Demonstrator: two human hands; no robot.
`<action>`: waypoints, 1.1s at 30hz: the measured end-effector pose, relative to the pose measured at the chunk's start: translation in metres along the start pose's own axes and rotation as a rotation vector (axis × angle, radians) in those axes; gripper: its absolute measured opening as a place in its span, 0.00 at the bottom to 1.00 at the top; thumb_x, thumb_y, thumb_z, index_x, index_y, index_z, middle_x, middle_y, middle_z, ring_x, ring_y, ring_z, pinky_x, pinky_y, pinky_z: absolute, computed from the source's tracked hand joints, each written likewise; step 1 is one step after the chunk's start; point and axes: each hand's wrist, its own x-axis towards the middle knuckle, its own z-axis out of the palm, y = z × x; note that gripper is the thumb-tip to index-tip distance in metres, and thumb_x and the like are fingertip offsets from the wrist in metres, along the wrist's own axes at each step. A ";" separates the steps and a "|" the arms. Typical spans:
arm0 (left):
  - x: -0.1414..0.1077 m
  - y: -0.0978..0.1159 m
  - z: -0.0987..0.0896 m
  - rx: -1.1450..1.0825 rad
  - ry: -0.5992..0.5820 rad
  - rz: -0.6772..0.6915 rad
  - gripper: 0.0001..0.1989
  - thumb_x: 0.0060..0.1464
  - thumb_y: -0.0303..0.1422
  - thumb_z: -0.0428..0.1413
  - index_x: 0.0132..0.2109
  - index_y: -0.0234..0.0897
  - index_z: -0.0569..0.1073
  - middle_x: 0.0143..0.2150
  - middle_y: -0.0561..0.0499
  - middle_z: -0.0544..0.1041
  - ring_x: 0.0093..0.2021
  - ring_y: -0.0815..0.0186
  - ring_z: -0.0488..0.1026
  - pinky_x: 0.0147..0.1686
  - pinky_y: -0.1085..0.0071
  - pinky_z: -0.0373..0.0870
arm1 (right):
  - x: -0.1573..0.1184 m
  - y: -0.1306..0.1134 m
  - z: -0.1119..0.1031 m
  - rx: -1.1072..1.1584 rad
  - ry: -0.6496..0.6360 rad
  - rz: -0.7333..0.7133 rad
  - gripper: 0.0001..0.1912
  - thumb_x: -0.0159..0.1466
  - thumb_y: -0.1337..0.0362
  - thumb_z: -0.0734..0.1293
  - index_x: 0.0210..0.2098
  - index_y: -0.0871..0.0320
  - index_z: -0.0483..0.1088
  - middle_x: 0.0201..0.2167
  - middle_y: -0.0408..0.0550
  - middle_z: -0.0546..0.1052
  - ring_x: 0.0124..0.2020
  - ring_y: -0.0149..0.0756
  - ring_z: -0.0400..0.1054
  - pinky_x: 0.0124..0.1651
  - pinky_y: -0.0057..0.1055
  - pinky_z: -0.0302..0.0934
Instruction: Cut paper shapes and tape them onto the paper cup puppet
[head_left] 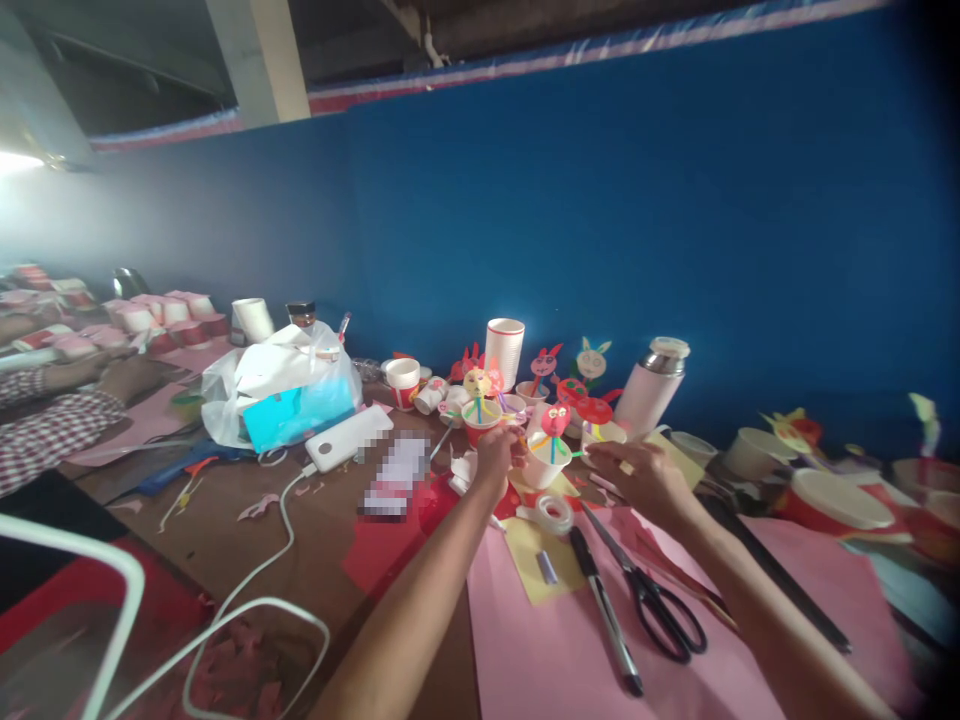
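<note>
My left hand (498, 450) and my right hand (637, 474) reach out over the table to a white paper cup (545, 462) that carries a pink-faced paper figure on a stick (556, 421). The left hand's fingers pinch at the cup's left rim. My right hand, a ring on one finger, touches the cup's right side near a green straw. More cup figures (478, 402) stand just behind. A roll of clear tape (553, 513), black scissors (646, 590) and a black pen (604, 610) lie under my arms on pink paper (540, 650).
A stack of paper cups (504, 352) and a pink flask (649, 388) stand by the blue wall. A plastic bag with a blue box (289, 398), a white power bank (349, 438) and its cable lie left. Another person's checked sleeve (45, 425) rests far left.
</note>
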 end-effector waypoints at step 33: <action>-0.005 0.013 0.002 -0.046 -0.102 -0.097 0.19 0.46 0.41 0.52 0.42 0.33 0.70 0.33 0.47 0.73 0.26 0.66 0.72 0.18 0.73 0.68 | -0.013 -0.019 0.082 0.583 0.223 0.388 0.24 0.53 0.50 0.65 0.45 0.56 0.60 0.40 0.53 0.78 0.41 0.45 0.73 0.39 0.37 0.67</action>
